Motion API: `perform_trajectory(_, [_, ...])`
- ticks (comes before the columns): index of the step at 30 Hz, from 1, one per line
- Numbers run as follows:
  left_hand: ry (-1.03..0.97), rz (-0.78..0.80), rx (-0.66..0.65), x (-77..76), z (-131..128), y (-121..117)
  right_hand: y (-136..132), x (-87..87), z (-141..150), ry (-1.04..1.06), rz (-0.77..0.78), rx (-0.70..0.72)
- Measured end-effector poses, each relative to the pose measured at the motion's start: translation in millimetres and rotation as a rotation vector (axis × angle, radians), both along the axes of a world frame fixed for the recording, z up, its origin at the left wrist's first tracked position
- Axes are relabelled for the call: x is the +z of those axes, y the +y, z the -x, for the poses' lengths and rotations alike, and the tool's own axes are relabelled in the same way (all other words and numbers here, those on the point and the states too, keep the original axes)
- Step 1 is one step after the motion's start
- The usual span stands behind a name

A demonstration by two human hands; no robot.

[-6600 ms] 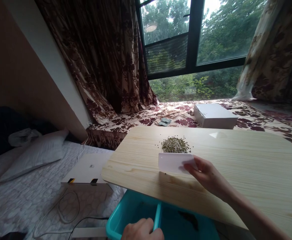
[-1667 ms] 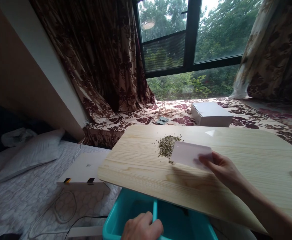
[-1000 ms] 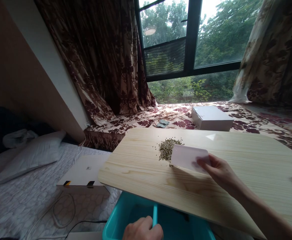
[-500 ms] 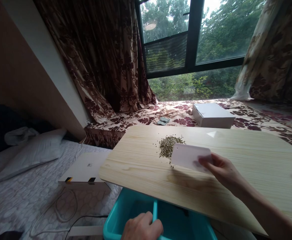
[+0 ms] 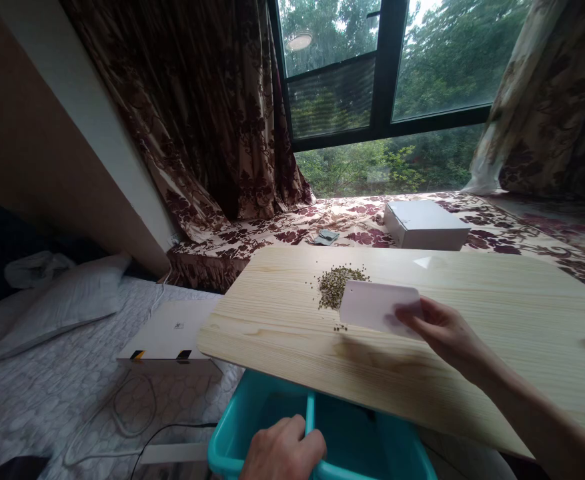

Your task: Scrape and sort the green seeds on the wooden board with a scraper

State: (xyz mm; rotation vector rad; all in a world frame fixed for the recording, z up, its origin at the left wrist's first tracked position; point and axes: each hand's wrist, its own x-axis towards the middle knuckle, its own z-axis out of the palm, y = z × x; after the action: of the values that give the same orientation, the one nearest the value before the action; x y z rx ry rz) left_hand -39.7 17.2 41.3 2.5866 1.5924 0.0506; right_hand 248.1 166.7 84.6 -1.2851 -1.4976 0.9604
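Between the thumb and fingers of my right hand point(image 5: 442, 330) is a thin, pale translucent scraper sheet point(image 5: 375, 307), tilted above the wooden tabletop point(image 5: 272, 313). Its left end overlaps a loose pile of small greenish-brown beans or seeds point(image 5: 335, 287). A few stray grains lie just below the sheet's left corner. My left hand point(image 5: 285, 450) is closed over the divider of a turquoise two-part bin point(image 5: 229, 413), which sits below the table's front edge. The table hides part of the bin's far side.
A white box point(image 5: 425, 223) stands on the flowered window seat behind the table, near a small folded grey-green cloth point(image 5: 326, 237). Left of the table, a flat white carton point(image 5: 172, 333) rests on the bed point(image 5: 87, 360), with cables beside it. A dark pixelated object lies at the far right.
The sheet has shifted slightly left over the tabletop, with several grains now showing apart below its corner. My left hand keeps its hold on the bin's divider.
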Motion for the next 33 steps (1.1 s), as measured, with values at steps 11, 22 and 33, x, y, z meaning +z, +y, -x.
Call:
perform_trajectory(11, [0.006, -0.027, -0.018, 5.4, 0, 0, -6, -8.2, -10, -0.020, -0.025, -0.001])
perform_trajectory(22, [-0.036, 0.012, -0.015, 7.5, 2, 1, -9, -10.4, -6, 0.001, 0.004, 0.043])
perform_trajectory(33, [-0.026, -0.011, 0.003, 9.3, 7, -4, -7, -8.9, 3, 0.046, 0.041, 0.036])
